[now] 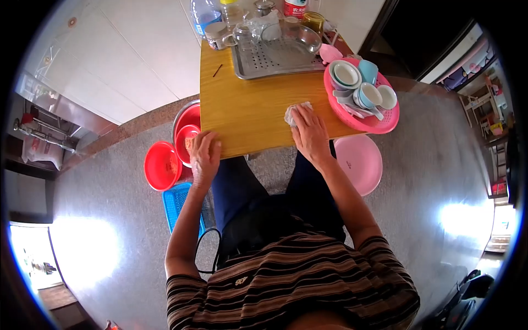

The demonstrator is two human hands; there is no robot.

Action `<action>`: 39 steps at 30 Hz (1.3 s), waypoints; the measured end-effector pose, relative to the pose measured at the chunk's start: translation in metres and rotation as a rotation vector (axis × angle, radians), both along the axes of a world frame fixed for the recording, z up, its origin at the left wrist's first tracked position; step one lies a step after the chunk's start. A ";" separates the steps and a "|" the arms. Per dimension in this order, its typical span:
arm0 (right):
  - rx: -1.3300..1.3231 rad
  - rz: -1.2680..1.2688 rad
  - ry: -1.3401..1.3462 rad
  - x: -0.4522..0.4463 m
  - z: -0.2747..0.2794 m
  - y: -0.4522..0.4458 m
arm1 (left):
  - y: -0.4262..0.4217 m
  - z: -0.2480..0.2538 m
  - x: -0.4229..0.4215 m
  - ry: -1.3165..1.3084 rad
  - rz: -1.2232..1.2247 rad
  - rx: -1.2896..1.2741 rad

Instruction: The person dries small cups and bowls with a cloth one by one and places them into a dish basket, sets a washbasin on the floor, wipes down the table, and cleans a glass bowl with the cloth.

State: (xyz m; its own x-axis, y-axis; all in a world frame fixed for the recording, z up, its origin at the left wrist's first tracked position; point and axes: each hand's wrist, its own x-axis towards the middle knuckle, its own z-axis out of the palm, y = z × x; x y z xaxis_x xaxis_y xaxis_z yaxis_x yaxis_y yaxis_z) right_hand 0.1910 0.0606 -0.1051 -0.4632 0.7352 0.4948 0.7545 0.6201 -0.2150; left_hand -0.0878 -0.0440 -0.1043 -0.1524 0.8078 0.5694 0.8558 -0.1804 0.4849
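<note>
A crumpled white cloth [290, 114] lies on the wooden table [253, 110], and my right hand [312, 135] presses it against the surface with the fingers over it. At the table's front left corner rests my left hand [204, 157], its fingers slightly bent and apart, with nothing held in them. Just right of my right hand, a pink basket [379, 125] full of cups, bowls and spoons sits over the table's right edge. A thin brown stick [218, 70] lies toward the back left of the table.
A perforated metal tray [258, 65] with a glass bowl [291, 44] stands at the back, among jars and bottles. On the floor are red basins [159, 175], a blue basket [175, 201] and a pink basin [360, 165]. A black cable [199, 247] loops beside my left leg.
</note>
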 end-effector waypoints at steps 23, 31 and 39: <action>-0.041 0.061 0.052 -0.051 -0.004 0.056 | 0.212 0.011 -0.075 0.055 0.268 -0.589; 0.036 0.130 0.164 -0.049 -0.018 0.063 | 0.002 -0.016 -0.118 -0.722 0.109 -0.488; -0.087 0.303 0.109 -0.033 -0.001 0.022 | -0.217 -0.221 -0.113 -1.589 0.660 -0.550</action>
State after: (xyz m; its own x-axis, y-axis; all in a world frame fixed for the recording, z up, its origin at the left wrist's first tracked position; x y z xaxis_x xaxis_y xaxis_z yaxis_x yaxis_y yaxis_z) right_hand 0.1578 0.0825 -0.1059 -0.6150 0.6139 0.4950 0.5080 0.7885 -0.3467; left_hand -0.2012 -0.2609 -0.3250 -0.5671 0.4209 -0.7080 -0.5788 0.4078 0.7061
